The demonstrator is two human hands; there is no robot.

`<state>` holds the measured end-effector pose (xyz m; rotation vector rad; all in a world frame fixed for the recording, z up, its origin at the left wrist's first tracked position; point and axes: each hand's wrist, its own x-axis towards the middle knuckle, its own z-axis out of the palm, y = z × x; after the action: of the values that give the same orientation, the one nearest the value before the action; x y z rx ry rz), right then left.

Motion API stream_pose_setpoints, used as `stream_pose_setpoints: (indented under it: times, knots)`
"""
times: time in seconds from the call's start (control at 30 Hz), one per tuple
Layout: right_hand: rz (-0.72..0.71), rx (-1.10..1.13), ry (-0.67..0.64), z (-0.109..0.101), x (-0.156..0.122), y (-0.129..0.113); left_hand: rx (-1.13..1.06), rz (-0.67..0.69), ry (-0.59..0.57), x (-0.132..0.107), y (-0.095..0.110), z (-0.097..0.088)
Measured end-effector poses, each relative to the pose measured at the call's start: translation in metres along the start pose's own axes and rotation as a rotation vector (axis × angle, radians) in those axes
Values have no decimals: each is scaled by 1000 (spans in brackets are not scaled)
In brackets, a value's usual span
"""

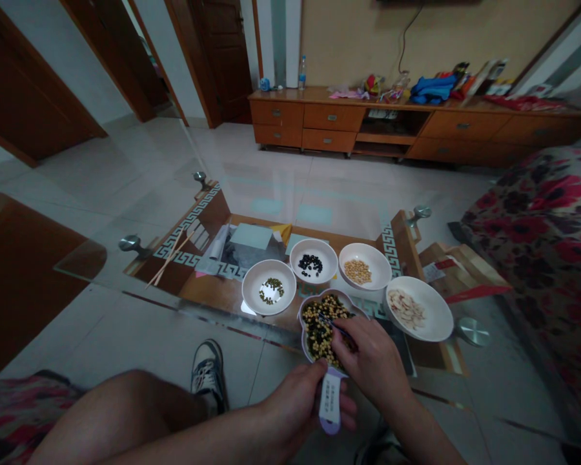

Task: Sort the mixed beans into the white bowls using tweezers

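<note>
While your left hand [295, 397] wraps around the handle of the lavender-rimmed, flower-shaped container [302, 329], thumb laid on top near the rim, keep that grip level so the mixed beans [319, 336] don't slide. It sits at the near edge of the clear glass tabletop [252, 321], in front of the white round bowl of black beans [301, 253]; whether its base touches the glass, you cannot tell from here. Your right hand [370, 352] has thumb and forefinger pinched on a slim dark tool [325, 319], its tip among the beans. Work with light pressure, take single beans from the top layer, and keep your wrist low so the rim isn't knocked. As for writing, the white label [330, 397] on the handle carries small dark characters, too small to read. The brown paper bag [465, 265] at right bears a red-and-white label, also illegible. No brand can be made out.
</note>
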<state>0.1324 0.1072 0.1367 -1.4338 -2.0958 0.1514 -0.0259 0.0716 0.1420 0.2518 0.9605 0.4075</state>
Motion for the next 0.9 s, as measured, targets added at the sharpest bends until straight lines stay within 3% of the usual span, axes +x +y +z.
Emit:
stream_pose_setpoints:
  times: [0.9]
  knots:
    - [10, 8, -51, 5, -1, 2, -36, -32, -43, 0, 2, -5]
